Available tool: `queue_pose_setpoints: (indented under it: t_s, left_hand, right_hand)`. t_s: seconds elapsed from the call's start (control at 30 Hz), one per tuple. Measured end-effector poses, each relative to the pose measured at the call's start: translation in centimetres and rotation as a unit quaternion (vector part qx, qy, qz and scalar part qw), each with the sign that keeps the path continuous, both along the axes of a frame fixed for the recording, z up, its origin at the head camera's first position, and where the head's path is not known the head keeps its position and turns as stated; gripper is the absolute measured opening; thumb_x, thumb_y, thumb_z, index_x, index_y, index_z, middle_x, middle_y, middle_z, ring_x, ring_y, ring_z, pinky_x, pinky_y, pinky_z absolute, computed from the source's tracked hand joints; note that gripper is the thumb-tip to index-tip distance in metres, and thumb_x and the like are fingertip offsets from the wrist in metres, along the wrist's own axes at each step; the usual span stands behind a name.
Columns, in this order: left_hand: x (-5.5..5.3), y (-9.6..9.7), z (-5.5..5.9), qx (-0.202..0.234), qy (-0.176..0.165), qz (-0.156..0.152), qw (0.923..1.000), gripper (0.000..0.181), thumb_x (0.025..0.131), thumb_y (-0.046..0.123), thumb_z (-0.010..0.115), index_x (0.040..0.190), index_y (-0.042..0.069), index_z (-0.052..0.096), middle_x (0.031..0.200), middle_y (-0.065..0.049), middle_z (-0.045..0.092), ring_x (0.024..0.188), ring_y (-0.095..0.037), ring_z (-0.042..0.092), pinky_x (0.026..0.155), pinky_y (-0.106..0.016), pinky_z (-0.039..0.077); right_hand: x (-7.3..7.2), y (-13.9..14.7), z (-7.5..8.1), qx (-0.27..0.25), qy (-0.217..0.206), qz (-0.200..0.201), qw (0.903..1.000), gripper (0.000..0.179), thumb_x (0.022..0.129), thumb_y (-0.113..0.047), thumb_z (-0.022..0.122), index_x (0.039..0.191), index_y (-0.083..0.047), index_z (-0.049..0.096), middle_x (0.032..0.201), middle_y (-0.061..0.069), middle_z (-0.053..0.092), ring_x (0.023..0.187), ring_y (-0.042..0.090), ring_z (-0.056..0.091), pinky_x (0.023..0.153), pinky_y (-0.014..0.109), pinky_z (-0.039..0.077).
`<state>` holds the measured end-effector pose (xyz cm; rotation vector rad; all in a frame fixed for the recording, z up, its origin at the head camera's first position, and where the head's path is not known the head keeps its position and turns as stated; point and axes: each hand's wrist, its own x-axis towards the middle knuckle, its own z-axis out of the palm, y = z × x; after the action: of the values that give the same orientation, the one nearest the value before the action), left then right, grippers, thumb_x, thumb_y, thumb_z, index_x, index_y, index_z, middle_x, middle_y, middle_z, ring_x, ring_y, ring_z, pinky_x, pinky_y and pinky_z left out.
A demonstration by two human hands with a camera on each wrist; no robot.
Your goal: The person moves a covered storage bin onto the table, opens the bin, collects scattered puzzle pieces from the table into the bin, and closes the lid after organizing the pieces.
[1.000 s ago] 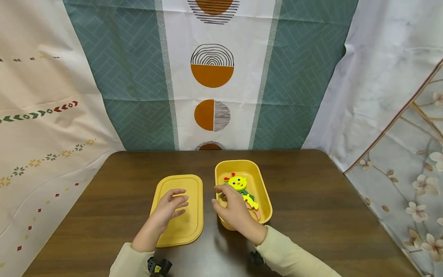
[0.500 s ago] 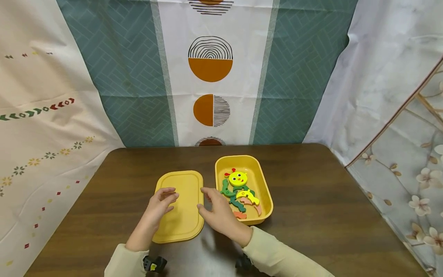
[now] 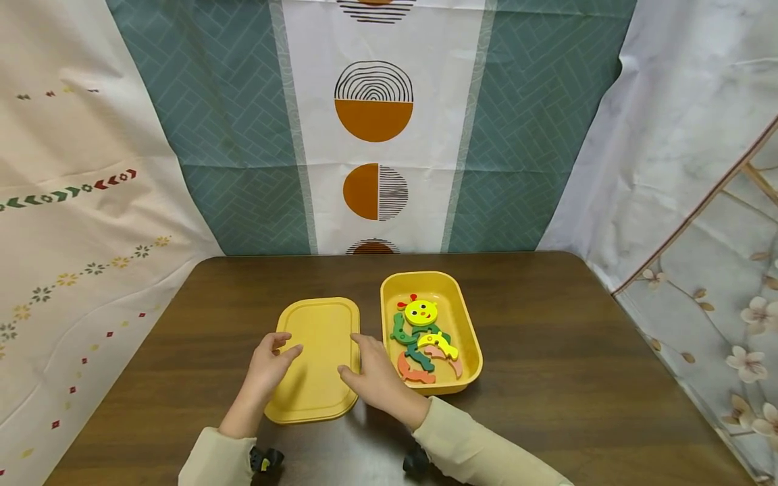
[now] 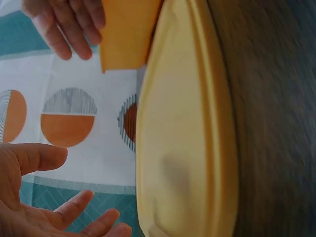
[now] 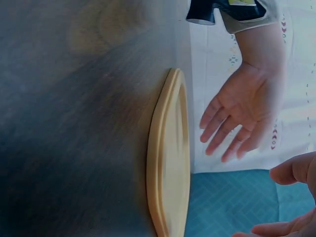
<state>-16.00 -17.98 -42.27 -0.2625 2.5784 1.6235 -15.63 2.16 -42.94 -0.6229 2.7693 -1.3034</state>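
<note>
A flat yellow lid [image 3: 319, 358] with rounded corners lies on the table, left of a yellow box. My left hand [image 3: 265, 368] hovers over its left edge, fingers relaxed, holding nothing. At the lid's right edge is my right hand [image 3: 379, 378], also relaxed, with thumb and fingers apart. Both wrist views show a gap between the hands and the lid [image 4: 173, 118]. Inside the yellow box [image 3: 469, 331] lie a smiling yellow head piece [image 3: 421, 312] with red feelers, green curved pieces [image 3: 403, 332], a yellow curved piece [image 3: 439, 345] and orange-pink curved pieces [image 3: 416, 372].
The brown wooden table [image 3: 547, 351] extends to both sides of the lid and box. Patterned cloths hang behind its far edge [image 3: 371, 255] and along the left and right. A small black device [image 3: 265, 460] is on the left wrist.
My right hand has moved left, from over the box to the lid's right edge, uncovering the pieces. The left hand has shifted slightly left. Lid and box stay put.
</note>
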Motion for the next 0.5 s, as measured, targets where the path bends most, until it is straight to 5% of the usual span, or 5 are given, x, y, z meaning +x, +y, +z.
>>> queue_pose_setpoints:
  t_s: [0.33, 0.5]
  left_hand:
    - [-0.2, -1.1, -1.4, -0.107, -0.015, 0.01, 0.9941, 0.056, 0.089, 0.021, 0.053, 0.132, -0.007, 0.032, 0.136, -0.034, 0.028, 0.124, -0.054, 0.02, 0.099, -0.064, 0.023]
    - [-0.2, -1.5, -1.7, -0.113, -0.023, 0.011, 0.9933, 0.059, 0.089, 0.023, 0.053, 0.134, -0.008, 0.03, 0.135, -0.035, 0.026, 0.125, -0.056, 0.013, 0.098, -0.066, 0.02]
  right_hand:
    - [0.0, -1.1, -0.9, 0.007, -0.02, -0.016, 0.9997, 0.062, 0.082, -0.024, 0.062, 0.132, 0.005, 0.038, 0.133, 0.022, 0.044, 0.123, 0.037, 0.04, 0.101, 0.049, 0.036]
    - [-0.1, -1.4, -1.3, 0.009, -0.022, -0.029, 0.9993, 0.063, 0.081, -0.024, 0.062, 0.131, 0.007, 0.039, 0.131, 0.023, 0.045, 0.119, 0.038, 0.041, 0.099, 0.048, 0.037]
